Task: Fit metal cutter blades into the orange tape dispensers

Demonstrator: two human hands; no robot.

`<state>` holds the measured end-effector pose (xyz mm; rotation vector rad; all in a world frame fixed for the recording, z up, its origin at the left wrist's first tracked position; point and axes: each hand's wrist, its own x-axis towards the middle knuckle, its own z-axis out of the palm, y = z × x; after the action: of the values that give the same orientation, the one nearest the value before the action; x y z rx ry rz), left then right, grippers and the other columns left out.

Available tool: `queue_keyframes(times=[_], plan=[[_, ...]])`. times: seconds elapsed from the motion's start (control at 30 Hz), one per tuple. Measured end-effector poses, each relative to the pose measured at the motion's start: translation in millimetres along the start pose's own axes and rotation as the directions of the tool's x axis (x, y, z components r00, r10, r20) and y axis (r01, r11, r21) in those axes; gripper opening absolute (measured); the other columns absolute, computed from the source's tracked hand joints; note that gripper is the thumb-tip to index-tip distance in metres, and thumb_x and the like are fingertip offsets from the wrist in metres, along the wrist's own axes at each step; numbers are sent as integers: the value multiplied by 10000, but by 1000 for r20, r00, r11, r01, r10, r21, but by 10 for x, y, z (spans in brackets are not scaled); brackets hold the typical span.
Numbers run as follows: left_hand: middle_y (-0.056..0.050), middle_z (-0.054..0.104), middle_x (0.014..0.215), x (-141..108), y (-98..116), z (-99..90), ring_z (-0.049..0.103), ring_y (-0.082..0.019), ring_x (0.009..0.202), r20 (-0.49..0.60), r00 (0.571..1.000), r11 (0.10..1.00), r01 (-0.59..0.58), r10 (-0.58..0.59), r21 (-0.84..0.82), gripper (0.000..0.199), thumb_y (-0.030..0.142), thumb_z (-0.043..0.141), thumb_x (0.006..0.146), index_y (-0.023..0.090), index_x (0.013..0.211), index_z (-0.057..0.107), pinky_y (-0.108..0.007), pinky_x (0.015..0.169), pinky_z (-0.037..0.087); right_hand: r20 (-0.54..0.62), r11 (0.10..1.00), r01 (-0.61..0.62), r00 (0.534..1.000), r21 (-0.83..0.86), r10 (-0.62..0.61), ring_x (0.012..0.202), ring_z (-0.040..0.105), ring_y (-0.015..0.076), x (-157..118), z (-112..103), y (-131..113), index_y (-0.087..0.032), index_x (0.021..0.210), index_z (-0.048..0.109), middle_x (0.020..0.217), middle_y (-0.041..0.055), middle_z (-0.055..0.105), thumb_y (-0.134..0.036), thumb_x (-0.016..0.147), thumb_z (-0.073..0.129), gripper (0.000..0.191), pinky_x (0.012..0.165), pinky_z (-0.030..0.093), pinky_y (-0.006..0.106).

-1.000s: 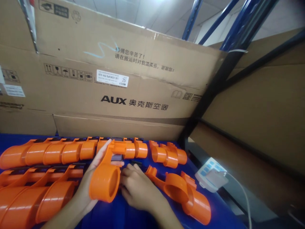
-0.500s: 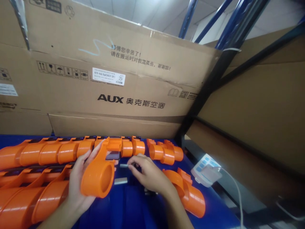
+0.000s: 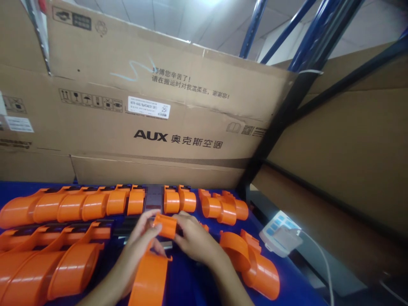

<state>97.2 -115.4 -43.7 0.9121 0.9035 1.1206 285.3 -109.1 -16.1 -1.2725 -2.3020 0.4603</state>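
Note:
An orange plastic part [image 3: 149,278] with a wide ring at its lower end and a small block at its top is in my left hand [image 3: 140,242], fingers and thumb wrapped round its neck. My right hand [image 3: 194,238] is closed at the right side of the block; its fingertips are partly hidden, and what they pinch cannot be made out. Beneath the hands a small silver metal piece [image 3: 166,245] lies on the blue surface [image 3: 188,284]. Behind them is a dark flat device [image 3: 154,199].
Rows of orange parts [image 3: 95,206] stand at the left and back. More orange parts [image 3: 261,272] lie at the right. A white power strip [image 3: 280,233] with a cable is beyond them. A large cardboard sheet [image 3: 191,106] and a black post [image 3: 270,136] rise behind.
My left hand has turned the orange part so its ring hangs lower, nearer me. My right hand has come against the part's top block. The view has shifted slightly.

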Motion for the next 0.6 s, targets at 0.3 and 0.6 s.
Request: queue_keyframes(times=[0.3, 0.6], plan=[[42, 651, 604, -210, -31, 143, 696, -220, 566, 76, 996, 996, 43, -49, 75, 645, 569, 634, 875, 197, 1370, 455, -335, 630, 556, 57, 994, -94, 994, -47, 96, 786, 598, 181, -2, -14, 84, -193, 802, 583, 847, 25, 649, -28, 805, 615, 168, 695, 397, 253], [46, 665, 639, 8, -34, -40, 685, -188, 555, -43, 996, 996, -74, 76, 46, 569, 514, 719, 839, 224, 1305, 570, -305, 638, 519, 97, 995, -88, 991, -48, 92, 738, 593, 165, 4, -13, 33, -198, 846, 622, 805, 2, 665, -158, 858, 723, 109, 653, 388, 238]])
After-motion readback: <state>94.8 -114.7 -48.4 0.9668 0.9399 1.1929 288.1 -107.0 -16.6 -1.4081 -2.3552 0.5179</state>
